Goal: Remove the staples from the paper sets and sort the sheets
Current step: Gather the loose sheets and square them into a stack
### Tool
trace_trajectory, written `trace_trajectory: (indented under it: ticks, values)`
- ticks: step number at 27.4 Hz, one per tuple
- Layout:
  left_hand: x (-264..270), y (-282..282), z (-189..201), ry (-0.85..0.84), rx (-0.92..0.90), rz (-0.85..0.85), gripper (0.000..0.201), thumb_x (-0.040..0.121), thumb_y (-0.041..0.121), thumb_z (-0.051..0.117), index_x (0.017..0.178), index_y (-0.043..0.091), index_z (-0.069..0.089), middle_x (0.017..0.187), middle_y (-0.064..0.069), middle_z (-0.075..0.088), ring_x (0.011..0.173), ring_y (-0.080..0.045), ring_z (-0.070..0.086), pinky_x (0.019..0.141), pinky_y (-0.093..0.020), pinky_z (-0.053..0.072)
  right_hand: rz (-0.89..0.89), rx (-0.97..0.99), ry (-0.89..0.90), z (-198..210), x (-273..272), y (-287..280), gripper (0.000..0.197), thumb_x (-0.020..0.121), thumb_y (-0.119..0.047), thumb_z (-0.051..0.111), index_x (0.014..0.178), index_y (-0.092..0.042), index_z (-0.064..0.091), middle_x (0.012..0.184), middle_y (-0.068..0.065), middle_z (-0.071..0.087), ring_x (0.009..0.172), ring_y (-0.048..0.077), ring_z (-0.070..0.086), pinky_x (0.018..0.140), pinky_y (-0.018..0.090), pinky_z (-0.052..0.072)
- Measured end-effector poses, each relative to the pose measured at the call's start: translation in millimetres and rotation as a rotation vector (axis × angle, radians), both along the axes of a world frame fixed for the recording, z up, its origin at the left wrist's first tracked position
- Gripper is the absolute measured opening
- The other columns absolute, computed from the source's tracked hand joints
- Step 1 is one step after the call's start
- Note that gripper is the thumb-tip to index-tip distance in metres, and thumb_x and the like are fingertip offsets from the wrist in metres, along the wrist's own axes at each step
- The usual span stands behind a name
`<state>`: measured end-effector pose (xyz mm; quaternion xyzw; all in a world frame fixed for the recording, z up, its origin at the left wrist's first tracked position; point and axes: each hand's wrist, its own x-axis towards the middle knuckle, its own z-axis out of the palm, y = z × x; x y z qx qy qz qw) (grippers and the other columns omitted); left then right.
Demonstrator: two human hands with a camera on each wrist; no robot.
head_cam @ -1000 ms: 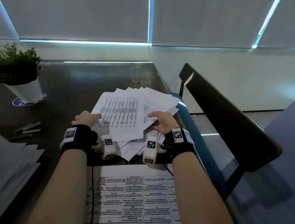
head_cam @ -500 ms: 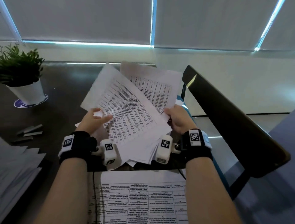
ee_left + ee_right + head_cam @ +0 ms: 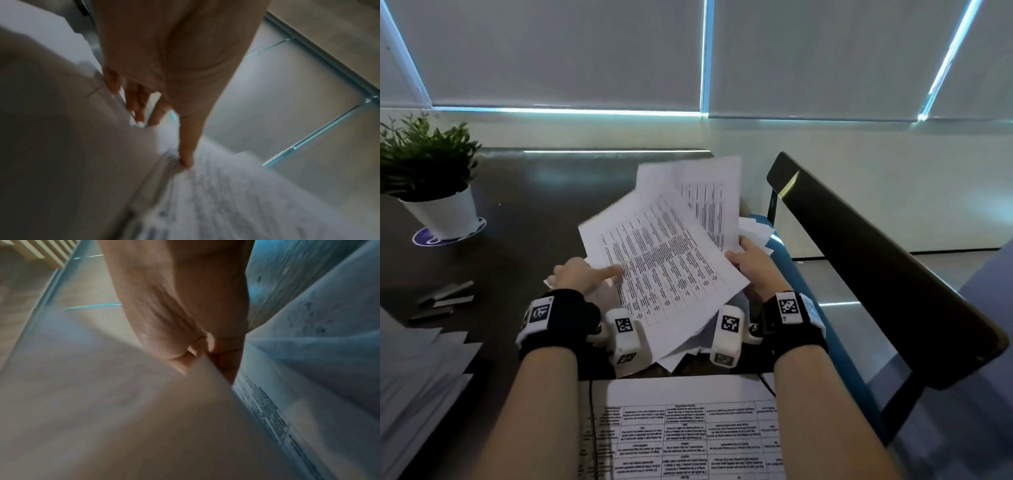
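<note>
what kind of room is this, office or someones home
Probably an office or meeting room: a dark table with printed sheets, roller blinds over wide windows, a potted plant.

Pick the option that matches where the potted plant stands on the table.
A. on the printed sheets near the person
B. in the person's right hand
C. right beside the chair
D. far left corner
D: the potted plant sits far left on the table, away from the lifted sheets.
</note>
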<state>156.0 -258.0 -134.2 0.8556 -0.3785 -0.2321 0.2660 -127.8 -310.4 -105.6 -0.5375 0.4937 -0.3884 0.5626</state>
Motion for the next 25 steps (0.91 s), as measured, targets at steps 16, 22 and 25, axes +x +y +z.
trace_trajectory:
  ticks: [16, 22, 25]
  values:
    - [-27, 8, 12, 0.435, -0.65, -0.057, 0.011, 0.098, 0.017, 0.047, 0.093, 0.016, 0.057, 0.091, -0.008, 0.061, 0.074, -0.018, 0.055, 0.063, -0.03, 0.044, -0.118, -0.139, 0.032, -3, -13, -4, 0.02, 0.103, -0.023, 0.049, 0.098, -0.013, 0.066, 0.105, 0.011, 0.072, 0.092, 0.023, 0.069, 0.085, 0.039, 0.058]
    - [-30, -1, 14, 0.313, -0.827, 0.071, 0.015, 0.09, 0.017, 0.058, 0.104, 0.017, 0.051, 0.096, 0.0, 0.061, 0.077, -0.008, 0.057, 0.067, -0.025, 0.048, 0.054, 0.042, -0.07, 13, -6, 2, 0.048, 0.1, -0.053, 0.041, 0.12, -0.015, 0.062, 0.115, 0.009, 0.071, 0.105, 0.025, 0.067, 0.095, 0.041, 0.052]
    - [-30, -4, 13, 0.258, -0.892, 0.177, 0.015, 0.084, 0.027, 0.064, 0.093, 0.019, 0.054, 0.085, 0.0, 0.061, 0.074, -0.014, 0.057, 0.071, -0.034, 0.051, 0.288, 0.064, 0.08, 19, -11, 5, 0.027, 0.092, -0.036, 0.065, 0.109, -0.014, 0.064, 0.108, 0.009, 0.074, 0.102, 0.029, 0.07, 0.094, 0.047, 0.054]
